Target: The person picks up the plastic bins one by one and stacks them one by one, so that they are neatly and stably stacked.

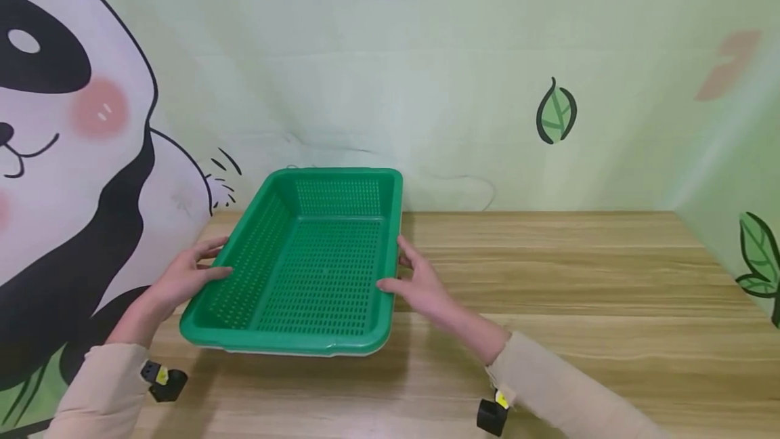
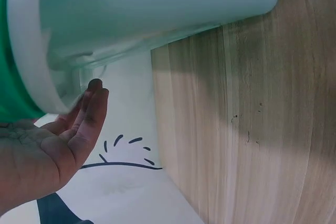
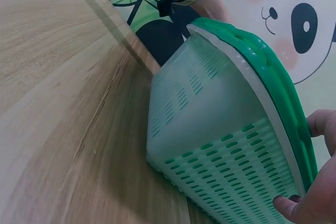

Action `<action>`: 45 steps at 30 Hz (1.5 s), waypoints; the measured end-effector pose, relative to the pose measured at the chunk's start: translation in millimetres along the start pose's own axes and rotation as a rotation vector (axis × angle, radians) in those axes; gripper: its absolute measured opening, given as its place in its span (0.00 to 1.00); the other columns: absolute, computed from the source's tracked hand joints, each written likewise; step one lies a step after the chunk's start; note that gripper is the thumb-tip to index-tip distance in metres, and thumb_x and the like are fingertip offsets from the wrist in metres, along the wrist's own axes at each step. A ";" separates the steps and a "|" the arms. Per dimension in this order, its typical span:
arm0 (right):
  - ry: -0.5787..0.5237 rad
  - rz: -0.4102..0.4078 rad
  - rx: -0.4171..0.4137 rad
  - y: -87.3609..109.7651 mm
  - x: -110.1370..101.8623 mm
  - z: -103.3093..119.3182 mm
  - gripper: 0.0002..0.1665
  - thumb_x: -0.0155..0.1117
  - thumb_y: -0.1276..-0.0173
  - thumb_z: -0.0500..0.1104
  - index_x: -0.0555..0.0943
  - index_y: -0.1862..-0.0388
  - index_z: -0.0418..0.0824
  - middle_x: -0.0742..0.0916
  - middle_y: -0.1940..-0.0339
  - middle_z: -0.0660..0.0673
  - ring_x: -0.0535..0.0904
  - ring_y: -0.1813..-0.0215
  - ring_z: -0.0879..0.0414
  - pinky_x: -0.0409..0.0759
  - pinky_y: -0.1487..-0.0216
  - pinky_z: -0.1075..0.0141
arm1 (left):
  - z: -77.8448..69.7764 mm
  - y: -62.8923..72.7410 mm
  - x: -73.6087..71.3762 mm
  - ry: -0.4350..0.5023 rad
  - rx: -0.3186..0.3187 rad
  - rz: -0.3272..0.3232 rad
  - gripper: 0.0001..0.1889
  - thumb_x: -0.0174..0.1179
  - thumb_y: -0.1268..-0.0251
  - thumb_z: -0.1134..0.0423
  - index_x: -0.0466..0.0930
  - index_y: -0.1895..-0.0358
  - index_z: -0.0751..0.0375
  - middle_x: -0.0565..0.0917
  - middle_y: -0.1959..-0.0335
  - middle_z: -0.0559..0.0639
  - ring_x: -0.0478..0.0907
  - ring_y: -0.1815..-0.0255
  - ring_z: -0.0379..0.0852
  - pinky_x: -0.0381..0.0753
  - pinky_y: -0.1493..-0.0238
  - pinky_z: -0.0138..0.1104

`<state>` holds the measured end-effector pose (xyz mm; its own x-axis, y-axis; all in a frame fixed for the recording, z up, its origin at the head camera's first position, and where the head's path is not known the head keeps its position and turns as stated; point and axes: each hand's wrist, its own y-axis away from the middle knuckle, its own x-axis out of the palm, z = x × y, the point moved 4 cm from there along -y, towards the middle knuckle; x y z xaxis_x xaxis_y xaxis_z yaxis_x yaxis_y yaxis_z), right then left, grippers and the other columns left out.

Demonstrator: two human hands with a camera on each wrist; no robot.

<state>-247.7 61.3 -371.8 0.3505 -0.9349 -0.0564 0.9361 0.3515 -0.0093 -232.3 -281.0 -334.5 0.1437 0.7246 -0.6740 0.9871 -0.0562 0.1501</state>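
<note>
A green perforated plastic basket (image 1: 323, 269) sits nested in a whitish perforated basket (image 3: 210, 124), whose pale rim shows under the green one. Nothing lies inside the green basket. My left hand (image 1: 183, 276) grips the left long side, thumb over the rim and fingers along the outside. On the opposite side my right hand (image 1: 423, 290) holds the rim, its thumb on top and the other fingers outside and below. In the right wrist view the white basket's base is close over the wooden tabletop, with the near end tilted up toward me in the head view.
The wood-grain tabletop (image 1: 579, 303) extends widely to the right. A pale green backdrop (image 1: 475, 87) with leaf prints rises behind it, and a panda print (image 1: 61, 154) covers the left side. Small black cameras hang at both wrists, the right one (image 1: 492, 416) low over the table.
</note>
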 end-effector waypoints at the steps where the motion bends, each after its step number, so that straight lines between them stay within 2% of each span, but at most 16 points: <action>1: 0.002 -0.002 0.001 0.1 -0.9 0.0 0.50 0.63 0.46 0.32 0.49 0.28 0.41 0.69 0.38 0.34 0.70 0.42 0.45 0.77 0.51 0.59 | -0.1 0.1 0.2 0.000 -0.001 0.004 0.35 0.49 0.33 0.59 0.43 0.30 0.67 0.51 0.35 0.75 0.62 0.42 0.70 0.74 0.52 0.52; 11: -0.017 -0.013 0.006 3.0 -11.1 -2.6 0.49 0.61 0.45 0.31 0.49 0.28 0.40 0.70 0.39 0.32 0.78 0.52 0.45 0.78 0.52 0.58 | -7.5 -3.2 6.7 0.001 0.024 0.020 0.34 0.50 0.34 0.60 0.45 0.30 0.68 0.54 0.36 0.75 0.63 0.43 0.70 0.76 0.53 0.50; 14: -0.003 -0.023 0.008 3.7 -14.9 -3.2 0.49 0.61 0.46 0.31 0.50 0.28 0.39 0.70 0.39 0.33 0.77 0.50 0.45 0.77 0.51 0.58 | -9.8 -4.1 9.5 0.008 0.036 0.015 0.34 0.51 0.34 0.62 0.46 0.31 0.70 0.56 0.37 0.75 0.65 0.44 0.70 0.77 0.54 0.49; 21: 0.015 -0.027 0.005 6.3 -22.8 -3.0 0.49 0.61 0.47 0.32 0.50 0.28 0.40 0.69 0.38 0.34 0.66 0.38 0.43 0.76 0.49 0.56 | -15.7 -4.4 14.3 -0.038 0.048 0.000 0.34 0.53 0.36 0.61 0.49 0.31 0.69 0.59 0.38 0.74 0.67 0.45 0.69 0.77 0.55 0.49; 32: 0.056 -0.026 0.012 13.0 -38.3 -2.9 0.48 0.61 0.46 0.33 0.50 0.28 0.41 0.66 0.35 0.35 0.62 0.36 0.43 0.75 0.48 0.55 | -26.3 -3.8 23.8 -0.026 0.088 0.018 0.33 0.53 0.36 0.62 0.49 0.32 0.72 0.61 0.40 0.74 0.67 0.46 0.69 0.76 0.54 0.49; 39: 0.070 0.005 0.005 15.1 -42.9 0.3 0.49 0.60 0.45 0.34 0.48 0.28 0.40 0.63 0.33 0.35 0.59 0.34 0.42 0.73 0.46 0.53 | -30.7 -3.2 26.7 -0.020 0.070 0.024 0.35 0.54 0.36 0.61 0.48 0.32 0.70 0.59 0.39 0.74 0.67 0.46 0.68 0.77 0.55 0.48; 45: 0.094 -0.003 0.033 15.6 -47.2 -0.9 0.49 0.61 0.46 0.34 0.49 0.28 0.41 0.64 0.33 0.36 0.60 0.34 0.43 0.73 0.45 0.54 | -32.9 -2.8 29.9 -0.006 0.077 0.027 0.34 0.53 0.36 0.63 0.48 0.32 0.72 0.59 0.39 0.75 0.67 0.45 0.69 0.78 0.56 0.48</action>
<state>-249.6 111.0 -370.2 0.3446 -0.9267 -0.1501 0.9383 0.3452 0.0227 -233.1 -236.5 -331.4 0.1711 0.7180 -0.6747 0.9852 -0.1289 0.1126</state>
